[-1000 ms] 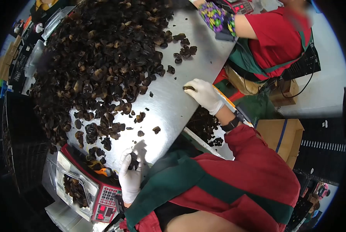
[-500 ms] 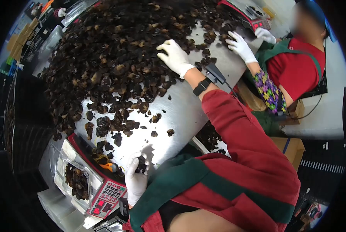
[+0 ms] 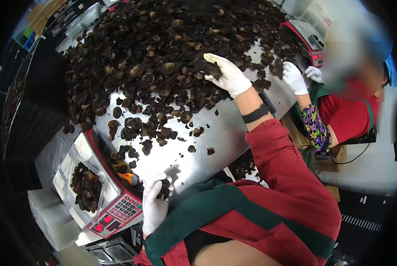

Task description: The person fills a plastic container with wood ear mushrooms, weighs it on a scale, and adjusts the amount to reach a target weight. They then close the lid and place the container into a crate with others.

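My gloved left hand (image 3: 156,205) is curled by the table's near edge, closed around a dark wood ear mushroom (image 3: 165,189). Thumb and fingers of my gloved right hand (image 3: 228,76) pinch another wood ear mushroom (image 3: 208,68) over the near side of a large heap of wood ear mushrooms (image 3: 163,48). Left of my left hand is a red and white digital scale (image 3: 126,208) with lit red digits. On it rests a clear plastic tray (image 3: 101,195) holding a mound of mushrooms (image 3: 86,188).
Loose mushrooms lie scattered over the metal table (image 3: 216,128). An orange-handled tool (image 3: 128,177) lies beside the scale. Stacked clear trays (image 3: 54,217) stand at lower left. At right, a co-worker's gloved hand (image 3: 294,79) is near a second scale (image 3: 308,42).
My right hand has closed on a mushroom at the heap, where its fingers were spread before. My left hand keeps its hold. The view has shifted slightly.
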A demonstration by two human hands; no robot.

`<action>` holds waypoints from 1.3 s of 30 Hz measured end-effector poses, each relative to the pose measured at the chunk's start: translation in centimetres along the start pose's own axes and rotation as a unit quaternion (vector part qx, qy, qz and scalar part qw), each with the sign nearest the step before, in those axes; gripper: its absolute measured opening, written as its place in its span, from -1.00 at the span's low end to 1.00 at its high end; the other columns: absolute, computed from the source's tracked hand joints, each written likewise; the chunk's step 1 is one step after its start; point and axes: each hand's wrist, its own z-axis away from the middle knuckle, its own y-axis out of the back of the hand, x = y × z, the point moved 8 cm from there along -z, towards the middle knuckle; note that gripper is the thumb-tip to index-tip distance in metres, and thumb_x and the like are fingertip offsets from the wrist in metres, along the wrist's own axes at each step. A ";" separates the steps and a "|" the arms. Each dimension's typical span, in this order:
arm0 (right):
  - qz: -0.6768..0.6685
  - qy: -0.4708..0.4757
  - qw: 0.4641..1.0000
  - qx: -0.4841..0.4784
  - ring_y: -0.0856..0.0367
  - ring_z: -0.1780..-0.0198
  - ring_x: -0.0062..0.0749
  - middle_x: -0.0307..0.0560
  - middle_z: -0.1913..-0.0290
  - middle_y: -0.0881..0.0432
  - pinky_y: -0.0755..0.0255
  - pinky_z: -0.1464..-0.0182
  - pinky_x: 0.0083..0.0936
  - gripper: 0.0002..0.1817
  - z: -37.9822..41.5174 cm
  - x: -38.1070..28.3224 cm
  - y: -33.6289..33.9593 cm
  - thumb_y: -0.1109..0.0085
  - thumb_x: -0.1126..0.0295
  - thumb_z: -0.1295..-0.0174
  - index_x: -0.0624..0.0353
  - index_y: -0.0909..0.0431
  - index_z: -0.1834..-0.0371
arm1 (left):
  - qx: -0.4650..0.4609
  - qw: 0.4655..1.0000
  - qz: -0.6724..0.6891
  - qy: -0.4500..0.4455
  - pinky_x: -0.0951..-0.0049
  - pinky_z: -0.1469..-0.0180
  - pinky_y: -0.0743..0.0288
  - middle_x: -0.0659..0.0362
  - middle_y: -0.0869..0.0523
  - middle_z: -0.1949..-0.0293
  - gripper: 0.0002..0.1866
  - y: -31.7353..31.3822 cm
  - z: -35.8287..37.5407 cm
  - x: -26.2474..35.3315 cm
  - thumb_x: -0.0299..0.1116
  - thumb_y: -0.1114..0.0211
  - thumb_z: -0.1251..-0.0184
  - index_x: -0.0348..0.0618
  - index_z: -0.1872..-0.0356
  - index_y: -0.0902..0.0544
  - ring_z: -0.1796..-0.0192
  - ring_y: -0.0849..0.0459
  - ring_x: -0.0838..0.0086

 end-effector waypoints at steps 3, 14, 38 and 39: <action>-0.045 -0.038 0.998 -0.011 -0.70 0.23 -0.48 -0.21 0.17 -0.72 -0.44 0.46 -0.63 -0.85 0.1 1.9 -2.3 -0.15 0.36 -0.46 0.12 -0.63 0.02 | -0.009 0.999 -0.033 -0.031 0.53 0.12 -0.50 0.11 -0.68 0.15 -0.78 0.5 0.8 0.9 -0.39 -0.23 -0.42 -0.21 0.00 -0.62 0.18 -0.62 0.48; -0.170 -0.330 0.908 -0.195 -0.53 0.21 -0.38 0.09 0.01 -0.58 -0.34 0.54 -0.73 -0.69 3.8 16.5 -17.2 0.01 0.22 -0.51 0.23 -0.50 -0.06 | 0.283 0.737 -0.421 -0.446 0.49 -0.06 -0.51 0.16 -0.71 0.12 -0.81 4.3 10.2 18.3 -0.64 -0.20 -0.36 -0.26 0.06 -0.65 0.08 -0.64 0.51; -0.038 -0.291 0.924 -0.247 -0.70 0.13 -0.30 -0.06 0.04 -0.65 -0.56 0.34 -0.47 -0.45 11.3 18.4 -12.7 0.10 -0.16 -0.52 0.11 -0.51 -0.17 | 0.057 0.922 -0.307 -0.228 0.61 0.07 -0.43 0.25 -0.74 0.18 -0.78 -0.9 -2.8 8.5 -0.38 -0.29 -0.48 -0.29 0.00 -0.69 0.25 -0.58 0.68; -0.013 -0.236 0.940 -0.247 -0.68 0.10 -0.36 -0.13 0.09 -0.65 -0.60 0.29 -0.49 -0.48 11.2 17.6 -12.5 0.06 -0.10 -0.53 0.12 -0.51 -0.20 | 0.036 0.938 -0.264 -0.222 0.60 0.08 -0.43 0.27 -0.73 0.19 -0.78 -1.2 -3.1 8.2 -0.37 -0.24 -0.53 -0.31 0.01 -0.69 0.27 -0.57 0.69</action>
